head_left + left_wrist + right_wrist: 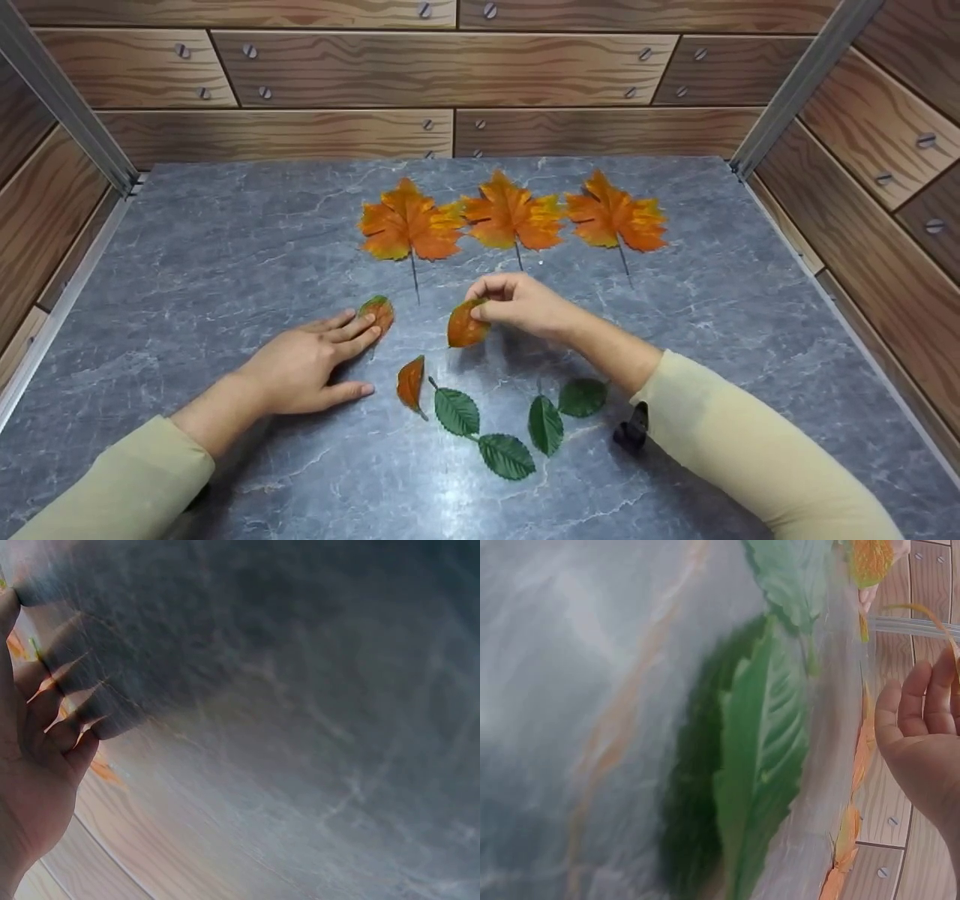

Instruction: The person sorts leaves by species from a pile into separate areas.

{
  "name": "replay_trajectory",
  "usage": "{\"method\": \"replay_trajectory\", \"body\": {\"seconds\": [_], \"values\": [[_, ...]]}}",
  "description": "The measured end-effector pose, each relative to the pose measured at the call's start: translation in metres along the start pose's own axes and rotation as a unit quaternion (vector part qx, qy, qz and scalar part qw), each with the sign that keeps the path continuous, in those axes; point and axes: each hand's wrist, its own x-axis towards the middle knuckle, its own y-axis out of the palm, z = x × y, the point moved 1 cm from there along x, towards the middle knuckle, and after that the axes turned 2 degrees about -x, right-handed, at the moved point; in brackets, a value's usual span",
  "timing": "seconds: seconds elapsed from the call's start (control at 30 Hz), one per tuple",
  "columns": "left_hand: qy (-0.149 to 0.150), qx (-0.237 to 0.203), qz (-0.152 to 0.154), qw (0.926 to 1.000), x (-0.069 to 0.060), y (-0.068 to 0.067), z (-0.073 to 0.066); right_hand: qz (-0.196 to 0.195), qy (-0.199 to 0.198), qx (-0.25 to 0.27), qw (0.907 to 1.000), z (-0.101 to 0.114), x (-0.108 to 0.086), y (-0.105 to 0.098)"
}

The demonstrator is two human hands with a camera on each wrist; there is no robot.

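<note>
In the head view my left hand lies flat with its fingers extended, fingertips resting on a small orange-green leaf. My right hand pinches another orange leaf between thumb and fingers, to the right of the first. A narrow, curled orange leaf lies between and below the hands. The left wrist view shows the left hand at its edge. At the right edge of the right wrist view is the right hand, with a green leaf large in front.
Three orange maple leaves with stems lie in a row toward the back of the grey marbled table. Several green leaves lie near the front middle. Wood-patterned walls and metal rails border the table.
</note>
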Motion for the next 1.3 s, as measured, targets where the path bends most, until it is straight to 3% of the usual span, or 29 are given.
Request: {"method": "replay_trajectory", "body": {"seconds": [0.23,0.6,0.87,1.13,1.3], "values": [[0.003,0.000,-0.007,1.0000,-0.001,0.000,0.000,-0.019,0.028,-0.004,0.9994,0.005,0.010,0.003],[-0.001,-0.003,0.001,1.0000,0.000,0.001,0.000,-0.056,0.022,0.056,0.9966,0.003,0.025,0.010],[-0.003,0.000,0.000,1.0000,-0.001,0.000,0.001,-0.055,0.039,0.109,0.9918,0.004,0.032,0.020],[0.004,0.007,-0.015,0.9999,-0.001,0.001,0.000,-0.088,0.040,0.052,0.9940,0.000,0.042,0.028],[0.001,0.002,-0.007,1.0000,0.000,0.001,0.000,-0.077,0.053,-0.010,0.9955,-0.002,0.044,0.029]]}}
